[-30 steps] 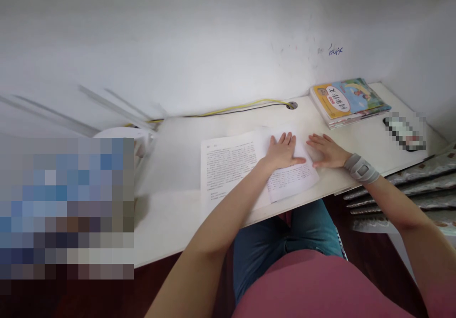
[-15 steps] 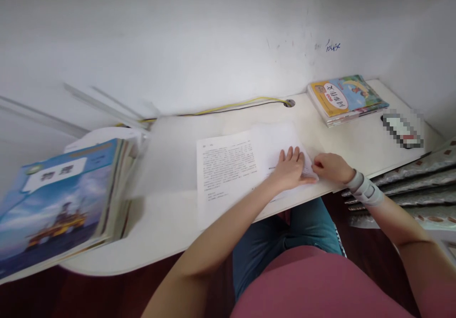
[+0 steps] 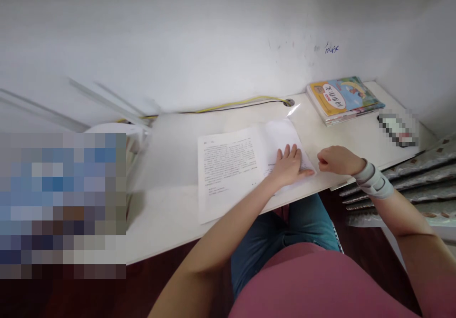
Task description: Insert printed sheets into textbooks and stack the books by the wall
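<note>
An open book [image 3: 228, 175] lies on the white desk, its left page full of print and its right page mostly blank at the top. Pressed flat on the right page is my left hand [image 3: 287, 166], fingers spread. My right hand [image 3: 335, 160], with a pale band on the wrist, is curled closed just right of the book, a small gap from the page edge. Its fingertips are turned away, so I cannot see what is in them, if anything.
Stacked booklets [image 3: 345, 97] sit at the back right, beside a blurred-out dark-edged object [image 3: 397, 130]. A pixelated stack [image 3: 60, 199] covers the left end. Yellow and black cables [image 3: 228, 106] run along the wall to a desk hole [image 3: 289, 102]. Patterned folds [image 3: 413, 185] hang at right.
My right hand has moved slightly right, away from the page's edge, still closed. My left hand stays flat on the page. A bright glint now shows on the desk above the book.
</note>
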`<state>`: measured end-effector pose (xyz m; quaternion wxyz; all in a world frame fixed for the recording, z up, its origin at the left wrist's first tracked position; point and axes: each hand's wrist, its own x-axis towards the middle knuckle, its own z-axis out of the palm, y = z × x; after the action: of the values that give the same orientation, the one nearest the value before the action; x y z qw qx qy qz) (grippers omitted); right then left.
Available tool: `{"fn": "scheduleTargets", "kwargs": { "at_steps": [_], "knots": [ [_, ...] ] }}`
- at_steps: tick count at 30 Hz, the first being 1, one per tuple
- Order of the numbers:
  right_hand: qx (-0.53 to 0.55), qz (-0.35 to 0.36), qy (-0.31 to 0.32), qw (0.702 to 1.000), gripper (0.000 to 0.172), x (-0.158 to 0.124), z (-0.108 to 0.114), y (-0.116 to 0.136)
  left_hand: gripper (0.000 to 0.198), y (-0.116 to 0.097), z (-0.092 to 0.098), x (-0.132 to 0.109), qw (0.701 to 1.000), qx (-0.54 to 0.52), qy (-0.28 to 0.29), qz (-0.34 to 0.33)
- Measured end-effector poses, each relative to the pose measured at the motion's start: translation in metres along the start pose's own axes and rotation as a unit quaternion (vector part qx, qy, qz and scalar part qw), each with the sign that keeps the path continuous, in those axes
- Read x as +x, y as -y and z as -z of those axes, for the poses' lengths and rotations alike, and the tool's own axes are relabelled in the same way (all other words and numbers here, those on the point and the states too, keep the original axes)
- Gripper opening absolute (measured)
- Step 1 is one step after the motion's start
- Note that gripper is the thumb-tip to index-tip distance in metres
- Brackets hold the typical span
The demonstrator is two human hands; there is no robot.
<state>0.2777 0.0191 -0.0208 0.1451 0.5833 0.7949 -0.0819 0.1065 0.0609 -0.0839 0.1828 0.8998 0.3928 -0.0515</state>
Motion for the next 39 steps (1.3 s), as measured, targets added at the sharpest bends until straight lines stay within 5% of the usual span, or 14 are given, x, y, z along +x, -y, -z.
{"fn": "scheduleTargets", "kwargs": {
  "at_steps": [11, 18, 24, 29, 39],
  "knots": [
    [0.014, 0.021, -0.005, 1.000, 0.026, -0.003, 0.002, 0.009, 0.088, -0.014, -0.002, 0.004, 0.999, 0.039, -0.006, 0.030],
    [0.118, 0.107, -0.218, 0.963, 0.048, 0.031, -0.048, -0.039, 0.091, -0.013, -0.005, 0.006, 0.999, 0.040, 0.003, 0.000],
    [0.085, 0.122, -0.195, 0.969, 0.078, 0.051, -0.090, -0.058, 0.088, 0.012, 0.013, 0.005, 0.996, 0.052, 0.010, -0.065],
    [0.072, 0.116, -0.187, 0.973, 0.088, 0.049, -0.088, -0.055, 0.110, 0.029, 0.020, 0.008, 0.994, 0.104, 0.030, -0.025],
    [0.076, 0.122, -0.177, 0.974, 0.096, 0.049, -0.087, -0.054, 0.112, 0.021, 0.007, 0.023, 0.994, 0.081, 0.039, -0.062]
  ]
}}
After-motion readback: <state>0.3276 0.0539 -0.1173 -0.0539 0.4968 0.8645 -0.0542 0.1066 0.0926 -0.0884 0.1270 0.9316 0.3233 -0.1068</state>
